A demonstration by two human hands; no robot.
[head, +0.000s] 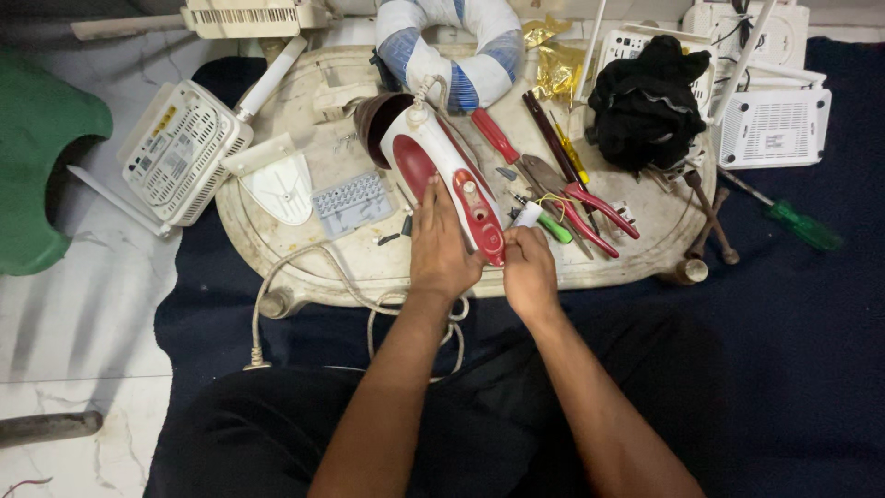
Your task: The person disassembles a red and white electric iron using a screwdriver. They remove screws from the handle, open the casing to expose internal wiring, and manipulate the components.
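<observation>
head view: both hands point(484, 254) cover the iron's point(447, 175) near end.

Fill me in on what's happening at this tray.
A person sits over a cream oval plastic tray and steadies a red and white clothes iron with both hands: the left hand lies along its side, the right hand grips its near end. Red-handled pliers, a red-handled screwdriver and a grey perforated plate lie around it.

Red pliers point(590, 210), black cloth point(648, 101), routers point(182, 152)
</observation>
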